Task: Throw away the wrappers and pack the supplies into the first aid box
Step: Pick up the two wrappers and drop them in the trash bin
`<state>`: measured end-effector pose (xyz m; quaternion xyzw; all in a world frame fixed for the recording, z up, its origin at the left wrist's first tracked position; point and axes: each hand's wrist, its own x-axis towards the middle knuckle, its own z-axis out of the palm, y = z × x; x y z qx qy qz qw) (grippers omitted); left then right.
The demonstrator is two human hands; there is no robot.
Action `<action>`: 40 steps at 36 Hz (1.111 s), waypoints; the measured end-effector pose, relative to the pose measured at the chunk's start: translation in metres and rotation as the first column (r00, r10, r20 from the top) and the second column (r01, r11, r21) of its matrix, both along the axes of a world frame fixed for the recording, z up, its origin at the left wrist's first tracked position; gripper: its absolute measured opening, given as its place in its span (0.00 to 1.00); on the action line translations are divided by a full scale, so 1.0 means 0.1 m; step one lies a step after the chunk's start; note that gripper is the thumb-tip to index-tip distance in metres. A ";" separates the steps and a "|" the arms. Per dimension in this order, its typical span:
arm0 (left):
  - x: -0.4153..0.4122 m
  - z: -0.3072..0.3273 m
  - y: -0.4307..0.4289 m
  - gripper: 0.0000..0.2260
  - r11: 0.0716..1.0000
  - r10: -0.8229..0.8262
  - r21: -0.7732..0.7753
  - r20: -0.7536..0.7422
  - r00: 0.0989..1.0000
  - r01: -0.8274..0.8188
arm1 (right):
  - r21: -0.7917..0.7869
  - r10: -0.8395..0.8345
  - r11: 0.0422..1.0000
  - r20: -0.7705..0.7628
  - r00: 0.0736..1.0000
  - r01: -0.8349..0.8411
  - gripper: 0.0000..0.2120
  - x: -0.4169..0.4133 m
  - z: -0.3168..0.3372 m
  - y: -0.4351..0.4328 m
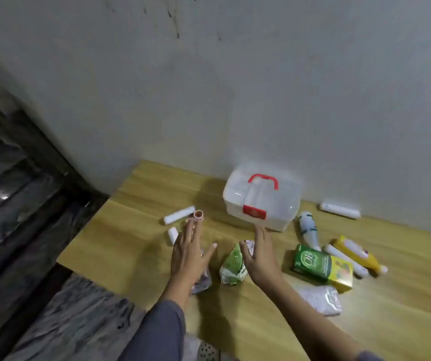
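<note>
Both hands empty, fingers spread flat, hovering over the tabletop [141, 254]. L hand [189, 252] has fingertips near a small tape roll [198, 214]; a crumpled pale wrapper [204, 284] lies under/just beside its palm. R hand [260, 252] reaches fwd, fingertips almost at the front edge of the first aid box [261, 201]; can't tell if touching.

Between the hands: green-white crumpled wrapper [232, 267], standing up loosely, just beside R thumb. R hand looks nearer to it, L hand nearer to the pale one.

Box is straight ahead of R hand, lid shut, red latch [254, 211] facing the person, red handle [263, 180] on top. Long axis runs roughly L-R, slightly skewed. My guess: wrappers go first, or box gets opened, R hand best placed for the latch.

Supplies: white gauze roll [179, 215] and smaller roll [173, 235] left of L hand, near the left tabletop edge. Right of box: white bottle [308, 229], green-yellow carton [322, 267], white tube [347, 260], yellow bottle [357, 252], clear flat packet [322, 299], another white roll [339, 210] by the wall [235, 100].

Room: open tabletop in front of the box and near the person; wall close behind the box, so the lid may have little swing room. No bin in view.
</note>
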<state>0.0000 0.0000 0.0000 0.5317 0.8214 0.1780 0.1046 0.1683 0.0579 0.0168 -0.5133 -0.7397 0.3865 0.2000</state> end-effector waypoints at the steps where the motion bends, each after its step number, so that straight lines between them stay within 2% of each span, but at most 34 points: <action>1: 0.00 -0.09 -0.07 0.34 0.999 0.026 -0.022 0.032 0.999 -0.026 | -0.046 -0.009 0.999 0.022 1.000 0.010 0.28 -0.02 -0.07 -0.05; 5: 0.01 -0.45 -0.33 0.33 0.983 0.145 -0.130 0.088 0.986 -0.133 | -0.128 -0.080 0.988 0.067 0.995 0.088 0.29 -0.09 -0.37 -0.20; 9: 0.02 -0.68 -0.45 0.34 0.968 0.206 -0.174 0.144 0.968 -0.180 | -0.125 -0.160 0.975 0.179 0.971 0.184 0.34 -0.20 -0.59 -0.27; 15: 0.04 -0.77 -0.50 0.29 0.976 0.215 -0.109 0.289 0.933 -0.191 | -0.068 -0.107 0.989 0.300 0.948 0.133 0.35 -0.36 -0.74 -0.33; 20: 0.00 -0.76 -0.49 0.25 0.973 0.218 -0.014 0.376 0.901 -0.230 | -0.029 -0.080 0.996 0.209 0.975 0.088 0.28 -0.41 -0.72 -0.33; 25: -0.06 -0.75 -0.44 0.21 0.967 0.214 0.019 0.488 0.847 -0.255 | -0.028 -0.057 0.998 0.170 0.984 0.062 0.25 -0.38 -0.72 -0.33; 30: -0.10 -0.70 -0.39 0.23 0.963 0.255 -0.087 0.595 0.762 -0.255 | -0.180 -0.085 0.979 0.064 0.994 0.095 0.22 -0.35 -0.70 -0.30; 34: -0.09 -0.63 -0.41 0.25 0.952 0.289 -0.162 0.750 0.595 -0.258 | -0.267 -0.040 0.962 0.060 0.997 0.055 0.24 -0.28 -0.66 -0.25; 40: -0.04 -0.44 -0.43 0.27 0.951 0.281 -0.146 0.771 0.572 -0.271 | -0.197 0.013 0.980 0.070 0.997 0.001 0.28 -0.16 -0.41 -0.11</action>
